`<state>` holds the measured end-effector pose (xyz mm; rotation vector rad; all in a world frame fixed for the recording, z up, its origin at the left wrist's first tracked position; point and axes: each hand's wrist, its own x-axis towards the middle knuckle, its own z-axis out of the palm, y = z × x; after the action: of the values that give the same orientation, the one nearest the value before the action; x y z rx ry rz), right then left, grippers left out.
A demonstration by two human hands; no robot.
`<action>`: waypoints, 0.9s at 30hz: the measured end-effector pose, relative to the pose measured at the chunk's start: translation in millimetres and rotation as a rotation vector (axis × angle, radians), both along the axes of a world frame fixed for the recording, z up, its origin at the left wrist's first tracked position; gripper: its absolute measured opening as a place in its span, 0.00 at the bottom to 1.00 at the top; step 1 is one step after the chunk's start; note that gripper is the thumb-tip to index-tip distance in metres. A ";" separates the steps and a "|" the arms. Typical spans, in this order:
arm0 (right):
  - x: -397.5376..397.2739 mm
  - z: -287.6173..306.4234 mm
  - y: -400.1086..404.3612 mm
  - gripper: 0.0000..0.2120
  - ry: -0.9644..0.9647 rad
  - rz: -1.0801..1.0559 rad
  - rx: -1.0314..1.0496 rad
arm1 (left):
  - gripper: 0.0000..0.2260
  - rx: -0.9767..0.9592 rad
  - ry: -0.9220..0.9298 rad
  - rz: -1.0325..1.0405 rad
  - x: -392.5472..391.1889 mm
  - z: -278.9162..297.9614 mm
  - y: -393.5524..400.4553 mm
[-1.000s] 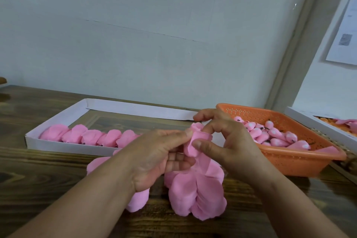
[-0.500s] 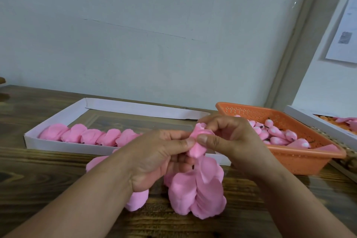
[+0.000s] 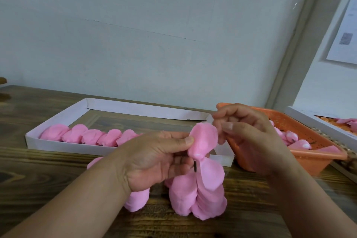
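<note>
Head-camera view down onto a dark wooden counter point(image 3: 38, 170). At centre, left hand point(image 3: 154, 160) grasping a pink flower bud point(image 3: 203, 140), thumb flat against its left face, other fingers curled behind. Bud upright, long axis vertical, rounded top up, narrow base down, with a short dark stem point(image 3: 195, 167) poking out below.

Right hand point(image 3: 251, 137) just to the right of the bud and at the same height, fingers curled, thumb tip close to the bud's right edge; impossible to tell whether touching or pinching the outer petal. For wrapping on another petal, probably only a short reach leftward, or down to the pile of loose petals point(image 3: 197, 199) on the counter directly beneath both hands.

Petals thin, soft, matte, slightly crinkled, teardrop-shaped, overlapping. Behind the left hand, a shallow white cardboard tray point(image 3: 58, 120) with a row of finished buds point(image 3: 92, 137) lying along its near wall. To the right, partly behind the right hand, an orange perforated plastic basket point(image 3: 313, 160) holding more pink pieces.
</note>
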<state>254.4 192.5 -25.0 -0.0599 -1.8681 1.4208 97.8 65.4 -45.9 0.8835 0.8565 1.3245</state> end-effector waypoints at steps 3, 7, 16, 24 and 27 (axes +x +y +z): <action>3.3 1.6 -0.6 0.07 -0.027 0.017 0.016 | 0.08 -0.001 -0.016 0.031 -1.0 0.1 0.5; 0.9 0.4 -2.4 0.09 -0.073 0.033 0.032 | 0.07 -0.001 -0.023 0.055 -0.8 0.2 1.4; -4.6 -2.6 -9.2 0.09 -0.182 -0.078 0.032 | 0.10 0.015 -0.002 0.093 0.3 0.0 2.5; -8.0 -6.7 -10.2 0.07 -0.129 -0.103 0.032 | 0.09 0.023 0.044 0.072 -0.6 -0.1 2.2; -8.7 -8.4 -5.5 0.05 -0.097 -0.062 0.020 | 0.08 0.021 0.020 0.005 -1.8 -1.5 0.1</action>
<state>245.7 187.0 -33.5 -0.1781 -1.9419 1.3782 96.0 65.5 -47.4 0.9130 0.8615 1.3331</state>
